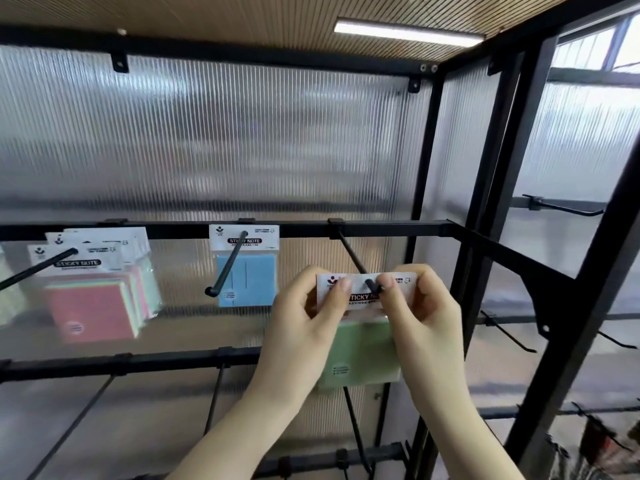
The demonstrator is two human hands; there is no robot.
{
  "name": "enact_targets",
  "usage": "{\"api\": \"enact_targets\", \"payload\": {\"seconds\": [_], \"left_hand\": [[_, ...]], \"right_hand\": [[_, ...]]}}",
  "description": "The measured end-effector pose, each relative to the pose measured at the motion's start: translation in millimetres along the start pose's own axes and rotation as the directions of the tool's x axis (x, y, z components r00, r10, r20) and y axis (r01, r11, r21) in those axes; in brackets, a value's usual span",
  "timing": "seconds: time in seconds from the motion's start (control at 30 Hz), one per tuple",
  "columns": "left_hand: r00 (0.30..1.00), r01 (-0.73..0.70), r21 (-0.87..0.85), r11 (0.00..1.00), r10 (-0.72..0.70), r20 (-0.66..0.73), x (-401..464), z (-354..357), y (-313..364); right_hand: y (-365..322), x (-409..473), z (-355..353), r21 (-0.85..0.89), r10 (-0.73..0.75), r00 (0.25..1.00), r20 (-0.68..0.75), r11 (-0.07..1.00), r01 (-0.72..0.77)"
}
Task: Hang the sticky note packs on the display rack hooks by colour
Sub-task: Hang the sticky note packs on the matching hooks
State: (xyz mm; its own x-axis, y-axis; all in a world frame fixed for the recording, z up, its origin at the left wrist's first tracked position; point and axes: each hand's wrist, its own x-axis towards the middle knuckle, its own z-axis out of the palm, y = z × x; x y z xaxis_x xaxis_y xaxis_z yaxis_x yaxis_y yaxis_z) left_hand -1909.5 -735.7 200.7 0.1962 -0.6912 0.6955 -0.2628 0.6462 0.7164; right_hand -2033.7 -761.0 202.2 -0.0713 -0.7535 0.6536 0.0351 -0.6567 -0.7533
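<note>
Both hands pinch the white header card of a green sticky note pack point(360, 355), the left hand point(304, 320) at the card's left end and the right hand point(420, 313) at its right, thumbs on the near face. The pack hangs below the card, its long axis upright, directly in front of the person. The tip of the rightmost hook point(374, 287) on the middle rail point(388, 226) shows just at the card's hang hole, between the two thumbs; whether it is already through is hard to tell. That hook runs from the rail toward the camera, so the pack likely needs to travel away from the person, along the rod, to seat. The right thumb sits closest to the tip. To the left, a blue pack point(247, 282) hangs on the middle hook, and a bunch of mixed-colour packs point(100, 299) hangs on the left hook.
</note>
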Motion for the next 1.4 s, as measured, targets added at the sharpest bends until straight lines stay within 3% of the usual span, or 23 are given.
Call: {"api": "enact_targets", "payload": {"seconds": [0.27, 0.5, 0.8, 1.0, 1.17, 1.4], "left_hand": [[0.989, 0.142, 0.041, 0.989, -0.141, -0.036, 17.8, 6.7, -32.8], [0.946, 0.322, 0.078, 0.943, -0.319, -0.056, 24.9, 16.7, -72.4], [0.842, 0.54, 0.113, 0.834, -0.532, -0.091, 32.2, 21.6, -98.2], [0.729, 0.683, 0.154, 0.714, -0.68, -0.08, 12.6, 6.5, -104.9], [0.705, 0.662, 0.313, 0.681, -0.708, 0.049, -7.8, -18.2, -99.0], [0.75, 0.502, 0.473, 0.724, -0.637, 0.178, -30.6, -80.2, -83.7]], "right_hand": [[31.9, 20.5, 5.0, 0.038, 0.118, 0.99, -0.077, 0.993, -0.115], [71.6, 31.0, 14.2, -0.023, 0.163, 0.985, -0.051, 0.986, -0.164], [105.1, 38.6, 26.9, -0.115, 0.317, 0.948, 0.02, 0.943, -0.313], [118.5, 26.7, 26.6, -0.192, 0.404, 0.915, 0.019, 0.899, -0.393], [131.5, 3.7, 28.9, -0.232, 0.515, 0.856, 0.042, 0.839, -0.493], [117.3, -21.0, 65.0, -0.416, 0.447, 0.832, 0.327, 0.859, -0.298]]}}
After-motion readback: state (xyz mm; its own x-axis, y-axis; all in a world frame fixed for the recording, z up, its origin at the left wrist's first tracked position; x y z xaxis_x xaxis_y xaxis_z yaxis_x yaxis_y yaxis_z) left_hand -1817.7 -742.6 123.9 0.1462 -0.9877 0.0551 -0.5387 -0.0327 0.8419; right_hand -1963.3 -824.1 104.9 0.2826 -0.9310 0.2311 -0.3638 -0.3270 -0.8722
